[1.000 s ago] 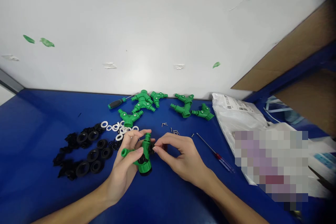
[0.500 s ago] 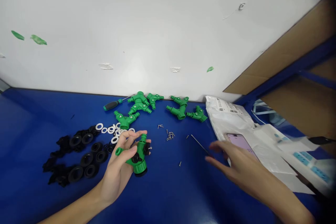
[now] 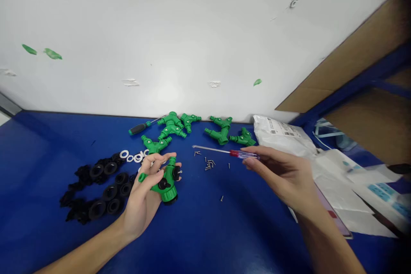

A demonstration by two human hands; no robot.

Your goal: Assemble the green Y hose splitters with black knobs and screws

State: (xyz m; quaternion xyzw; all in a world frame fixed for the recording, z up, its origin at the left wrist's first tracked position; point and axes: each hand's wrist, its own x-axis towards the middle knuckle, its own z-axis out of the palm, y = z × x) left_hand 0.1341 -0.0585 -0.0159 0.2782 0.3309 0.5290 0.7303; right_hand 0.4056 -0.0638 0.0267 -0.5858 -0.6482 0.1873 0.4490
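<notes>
The green Y-shaped hose splitter [image 3: 163, 180] sits in the left hand [image 3: 143, 197], its ringed end resting on the blue surface [image 3: 205, 231] and its two branches pointing up and away. The left fingers [image 3: 159, 159] curl over the branches, the thumb lies across the body, and a black knob shows on the side away from the palm. Well apart, the right hand [image 3: 284, 177] hangs above the surface. Its fingers [image 3: 263, 153] pinch the handle of a red-handled screwdriver [image 3: 224, 151], whose thin shaft lies level and points toward the left hand. Between the two sets of fingers is bare blue surface with one loose screw [image 3: 221, 198]. A small scatter of screws [image 3: 208, 163] lies under the shaft. Outside the left fingers lie white washers [image 3: 133, 156] and a heap of black rings [image 3: 99, 188]. Beyond both hands, more green splitters [image 3: 175, 126] and a green-and-black screwdriver [image 3: 140, 128] line the far edge, where the surface meets a white wall [image 3: 192, 43]. Past the right fingers, a white plastic bag [image 3: 282, 135] and papers crowd that side below a brown board [image 3: 353, 55]. The near strip is bare.
</notes>
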